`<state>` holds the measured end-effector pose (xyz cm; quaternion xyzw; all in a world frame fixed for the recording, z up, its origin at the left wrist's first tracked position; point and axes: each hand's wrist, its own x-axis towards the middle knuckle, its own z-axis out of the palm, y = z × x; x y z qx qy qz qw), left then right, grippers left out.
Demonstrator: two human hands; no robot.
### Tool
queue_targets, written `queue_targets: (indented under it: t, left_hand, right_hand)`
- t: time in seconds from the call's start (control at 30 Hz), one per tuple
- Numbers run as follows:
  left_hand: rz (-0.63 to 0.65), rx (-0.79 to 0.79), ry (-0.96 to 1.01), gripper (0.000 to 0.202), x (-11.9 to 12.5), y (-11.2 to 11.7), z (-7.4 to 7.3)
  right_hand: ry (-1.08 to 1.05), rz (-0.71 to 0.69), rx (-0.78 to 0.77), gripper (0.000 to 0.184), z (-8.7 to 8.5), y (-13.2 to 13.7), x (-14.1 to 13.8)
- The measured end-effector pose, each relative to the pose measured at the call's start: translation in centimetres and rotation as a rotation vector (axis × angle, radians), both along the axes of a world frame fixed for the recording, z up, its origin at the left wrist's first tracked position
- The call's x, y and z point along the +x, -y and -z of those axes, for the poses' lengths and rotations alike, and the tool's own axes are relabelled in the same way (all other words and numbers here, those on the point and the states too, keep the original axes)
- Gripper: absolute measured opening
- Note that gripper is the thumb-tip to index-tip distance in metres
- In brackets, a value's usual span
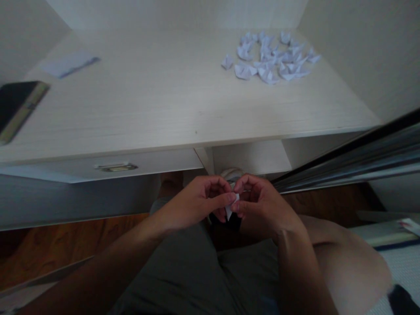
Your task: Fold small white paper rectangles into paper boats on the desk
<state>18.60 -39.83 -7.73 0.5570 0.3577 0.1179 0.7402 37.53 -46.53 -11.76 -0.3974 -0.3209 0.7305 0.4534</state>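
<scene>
Between my fingertips, over my lap and just below the desk's front edge, is a small folded piece of white paper (230,211). My left hand (205,199) pinches it from one side, its thumb lying across the top. From the other side my right hand (257,199) grips the same paper between thumb and fingers. Much of the paper is covered by the fingers, so its exact shape cannot be made out. A pile of small folded white paper boats (268,72) sits on the desk at the back right.
The pale wooden desk (147,100) spans the view, with a handled drawer (116,167) beneath. A white paper sheet (70,63) lies at the back left, near a dark flat case with a tan edge (22,107). A dark-edged panel (361,148) stands right.
</scene>
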Motion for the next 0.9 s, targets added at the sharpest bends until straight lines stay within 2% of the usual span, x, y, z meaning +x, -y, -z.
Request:
queue_targets:
  t: [0.17, 0.3, 0.6, 0.73, 0.9]
  left_hand:
    - [0.054, -0.027, -0.013, 0.022, 0.0, -0.2, 0.2]
    - [0.045, -0.124, -0.034, 0.024, 0.1, -0.2, 0.4]
    - [-0.173, -0.409, -0.002, 0.014, 0.6, -0.2, 1.4]
    - [-0.305, -0.487, -0.008, 0.008, 1.1, 0.0, 1.3]
    - [-0.451, -0.525, 0.010, 0.013, 1.3, 0.4, 1.7]
  right_hand:
    - [0.004, -0.001, 0.026, 0.031, 0.3, 0.0, 0.3]
    - [-0.055, 0.009, 0.021, 0.030, 1.0, 0.0, 0.3]
    - [-0.149, 0.074, 0.074, 0.030, 2.7, 0.3, -0.4]
    - [-0.176, 0.098, 0.099, 0.037, 3.8, 0.5, -1.1]
    - [-0.174, 0.140, 0.094, 0.029, 4.8, 0.2, -2.0]
